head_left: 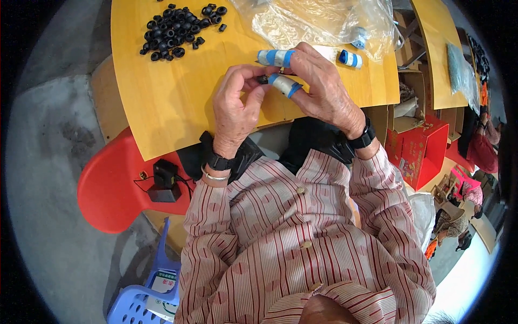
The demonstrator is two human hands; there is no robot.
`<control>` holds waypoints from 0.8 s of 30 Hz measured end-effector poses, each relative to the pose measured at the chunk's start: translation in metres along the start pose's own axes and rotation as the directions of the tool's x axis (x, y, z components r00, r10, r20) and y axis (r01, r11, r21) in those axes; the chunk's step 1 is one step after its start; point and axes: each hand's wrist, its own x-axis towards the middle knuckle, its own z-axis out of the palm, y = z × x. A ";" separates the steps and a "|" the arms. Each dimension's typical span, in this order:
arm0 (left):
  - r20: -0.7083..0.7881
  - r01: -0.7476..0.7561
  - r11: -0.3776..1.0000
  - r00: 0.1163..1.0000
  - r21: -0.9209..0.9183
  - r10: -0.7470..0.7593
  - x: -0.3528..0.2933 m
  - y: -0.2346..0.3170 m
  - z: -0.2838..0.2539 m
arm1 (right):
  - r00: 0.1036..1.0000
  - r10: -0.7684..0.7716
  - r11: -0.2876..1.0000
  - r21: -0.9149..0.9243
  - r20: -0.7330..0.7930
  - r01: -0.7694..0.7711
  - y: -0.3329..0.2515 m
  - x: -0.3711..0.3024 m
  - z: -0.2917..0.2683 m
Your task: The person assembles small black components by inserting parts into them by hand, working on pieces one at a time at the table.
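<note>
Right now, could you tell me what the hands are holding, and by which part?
Both hands, left and right, pinch one small black part between their fingertips, which cover most of it. Which part of it they grip cannot be told.

You've got a yellow wooden surface point(178, 102) across the upper frame: a heap of small black rings point(175, 29) upper left, a crumpled clear plastic bag point(318, 21) top centre, a blue-and-white roll point(350, 58) beside it.

I see small black ring-shaped part point(262, 80), dark, mostly hidden, pinched between fingertips of left hand point(236, 102) and right hand point(318, 86), just above yellow bench point(172, 102).
</note>
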 end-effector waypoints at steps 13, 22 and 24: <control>-0.048 0.002 0.999 0.999 -0.040 -0.004 -0.002 0.005 -0.002 | 1.000 0.001 0.995 -0.099 0.019 0.001 0.017 0.018 -0.012; -0.039 -0.060 0.996 0.997 0.059 0.062 -0.001 0.007 -0.002 | 0.998 -0.044 0.993 -0.104 0.049 0.049 0.028 0.063 0.008; -0.035 -0.040 0.997 0.998 0.060 0.042 -0.002 0.008 -0.001 | 0.997 -0.036 0.991 -0.124 0.068 0.044 0.035 0.070 0.014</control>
